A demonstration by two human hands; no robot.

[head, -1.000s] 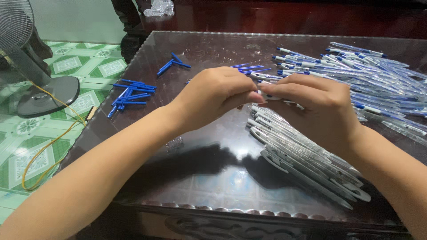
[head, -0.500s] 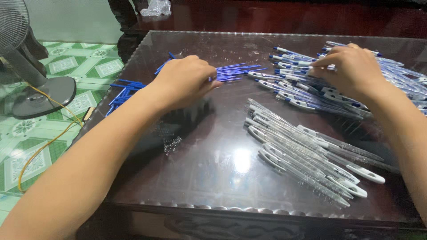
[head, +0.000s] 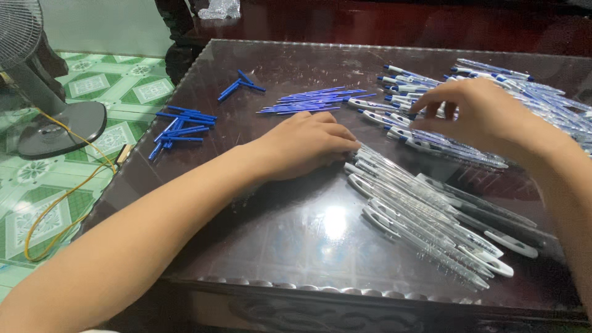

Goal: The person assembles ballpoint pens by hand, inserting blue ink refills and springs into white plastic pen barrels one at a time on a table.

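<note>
The left hand [head: 305, 147] lies palm down on the glass-topped bench [head: 277, 228], fingers curled loosely, tips touching the near end of a row of clear pens [head: 425, 216]; it grips nothing that shows. The right hand [head: 478, 114] hovers over a heap of pens [head: 425, 92] with blue tips, fingers spread and bent, thumb and forefinger near one pen; whether they hold it I cannot tell. Blue refills [head: 314, 100] lie between the hands, farther back. Blue caps [head: 179, 126] sit near the bench's left edge. A fan [head: 37, 80] stands on the floor.
</note>
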